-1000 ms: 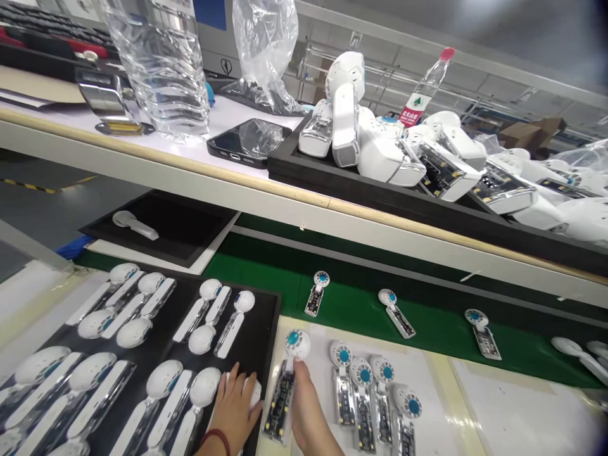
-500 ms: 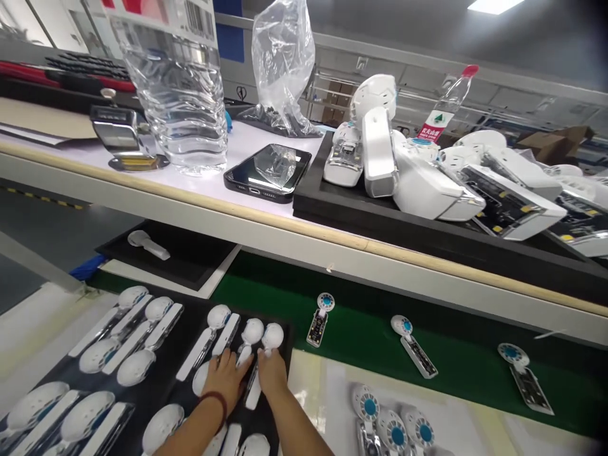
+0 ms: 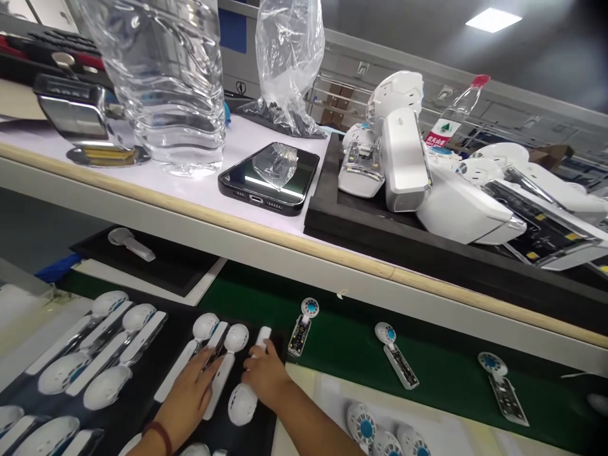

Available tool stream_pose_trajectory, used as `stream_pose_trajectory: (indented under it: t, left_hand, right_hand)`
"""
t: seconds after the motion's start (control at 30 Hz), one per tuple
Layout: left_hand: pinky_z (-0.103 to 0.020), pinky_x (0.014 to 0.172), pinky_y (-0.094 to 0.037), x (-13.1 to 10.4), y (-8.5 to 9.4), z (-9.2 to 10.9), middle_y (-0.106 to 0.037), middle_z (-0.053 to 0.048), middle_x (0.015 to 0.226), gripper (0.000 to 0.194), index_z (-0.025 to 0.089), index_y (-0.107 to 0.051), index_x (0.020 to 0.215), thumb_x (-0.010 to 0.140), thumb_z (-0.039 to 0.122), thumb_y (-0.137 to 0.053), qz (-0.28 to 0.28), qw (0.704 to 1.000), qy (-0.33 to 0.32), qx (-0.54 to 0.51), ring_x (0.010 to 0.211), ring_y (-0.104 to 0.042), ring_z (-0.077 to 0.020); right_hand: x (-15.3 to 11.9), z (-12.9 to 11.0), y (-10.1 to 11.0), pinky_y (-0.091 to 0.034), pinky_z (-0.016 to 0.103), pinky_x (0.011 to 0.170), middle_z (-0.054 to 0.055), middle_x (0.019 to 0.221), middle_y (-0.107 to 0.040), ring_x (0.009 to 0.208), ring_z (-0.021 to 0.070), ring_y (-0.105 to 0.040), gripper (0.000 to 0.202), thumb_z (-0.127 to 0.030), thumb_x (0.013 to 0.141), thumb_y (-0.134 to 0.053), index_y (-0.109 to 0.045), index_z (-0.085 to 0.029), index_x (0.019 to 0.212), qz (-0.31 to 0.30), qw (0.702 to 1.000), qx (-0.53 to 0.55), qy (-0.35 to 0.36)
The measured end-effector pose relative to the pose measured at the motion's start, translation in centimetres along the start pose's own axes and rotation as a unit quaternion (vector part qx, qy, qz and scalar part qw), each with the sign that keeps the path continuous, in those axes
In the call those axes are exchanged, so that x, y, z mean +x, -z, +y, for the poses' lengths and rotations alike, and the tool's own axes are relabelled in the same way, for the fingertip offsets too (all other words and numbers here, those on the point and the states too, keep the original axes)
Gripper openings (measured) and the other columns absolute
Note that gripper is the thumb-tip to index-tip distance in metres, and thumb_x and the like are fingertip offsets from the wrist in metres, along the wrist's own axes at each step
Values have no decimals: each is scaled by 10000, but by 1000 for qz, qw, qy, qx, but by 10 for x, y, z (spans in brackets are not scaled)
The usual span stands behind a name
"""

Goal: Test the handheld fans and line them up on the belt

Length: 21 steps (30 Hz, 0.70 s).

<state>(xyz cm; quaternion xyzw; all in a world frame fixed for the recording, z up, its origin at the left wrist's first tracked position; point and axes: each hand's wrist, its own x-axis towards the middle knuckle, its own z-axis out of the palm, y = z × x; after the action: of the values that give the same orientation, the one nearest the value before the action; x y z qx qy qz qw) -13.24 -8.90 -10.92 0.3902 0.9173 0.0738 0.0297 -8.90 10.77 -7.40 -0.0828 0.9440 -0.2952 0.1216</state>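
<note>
White fan shells (image 3: 209,354) lie in rows on the black tray (image 3: 156,329); the left hand (image 3: 187,396) rests flat on them, fingers spread and gripping nothing, one shell's round head just beyond its fingertips. Right of it, the right hand (image 3: 266,373) curls loosely over another white shell (image 3: 244,392) — handle poking out past the fingers, head lying below the knuckles. Farther right, bare fan units (image 3: 396,361) sit on the green belt (image 3: 441,361).
</note>
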Motion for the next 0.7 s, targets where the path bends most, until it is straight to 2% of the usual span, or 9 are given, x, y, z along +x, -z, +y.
stream_pose_trajectory:
  t: [0.1,0.13,0.2,0.27,0.33,0.4,0.5,0.57,0.7]
  left_hand:
    - [-460,1058,-241,-12,-1,18,-321,-26,1416,629,322,-381,1297,694,193,-508,24,998,-66,4,1311,-232,-263]
    - [-495,1060,-204,-14,-2,26,-315,-15,1417,686,355,-386,1285,641,192,-559,18,996,-82,8,1312,-222,-280]
    - [-558,1044,-158,-15,-3,39,-341,-5,1400,757,416,-421,1237,558,136,-601,-14,995,-93,28,1299,-248,-308]
    - [-594,1025,-134,-12,-4,47,-368,2,1380,742,446,-476,1175,540,81,-589,-46,993,-94,50,1285,-275,-320]
    - [-603,1021,-116,-9,-5,49,-384,-1,1367,697,430,-522,1134,547,57,-573,-59,992,-95,66,1276,-292,-320]
    - [-603,1026,-91,-8,-5,48,-386,0,1364,693,414,-540,1118,534,45,-575,-61,992,-89,70,1275,-293,-321]
    - [-600,1037,-63,-12,-4,45,-389,15,1366,732,422,-522,1138,507,59,-605,-51,995,-71,52,1281,-279,-326]
    - [-586,1047,-99,-13,-1,46,-383,21,1375,704,426,-488,1175,554,121,-622,-22,998,-56,15,1291,-262,-316]
    - [-534,1036,-251,6,27,64,-288,-12,1432,539,366,-308,1324,809,278,-440,49,986,5,-157,1329,-174,-272]
  right_hand:
    - [4,4,-2,-185,314,1037,-61,1062,-611,1138,159,-407,158,-119,691,-610,-642,-268,733,15,999,25,16]
    - [3,9,1,-228,292,1011,-70,1113,-581,1141,154,-404,191,-138,685,-607,-645,-291,794,38,999,38,-10]
    - [0,27,12,-279,309,971,-19,1205,-511,1157,178,-387,289,-164,727,-535,-612,-292,974,111,984,59,-129]
    - [-1,52,21,-302,411,943,131,1235,-448,1155,257,-384,413,-209,806,-414,-462,-183,1215,182,932,80,-304]
    - [4,78,25,-326,499,887,264,1216,-399,1126,338,-400,599,-308,832,-399,-228,-40,1339,212,863,108,-446]
    - [13,97,24,-361,500,856,259,1189,-422,1083,339,-443,731,-359,792,-503,-166,-30,1351,208,819,143,-515]
    - [24,110,27,-400,455,855,138,1127,-506,1014,257,-508,583,-312,759,-588,-357,-118,1258,201,796,200,-536]
    - [19,107,37,-415,428,840,119,1033,-561,953,237,-543,447,-310,769,-574,-453,-105,1147,215,794,238,-517]
    - [-22,62,63,-452,324,763,90,950,-610,834,219,-600,427,-401,761,-533,-469,-131,1086,255,820,323,-398]
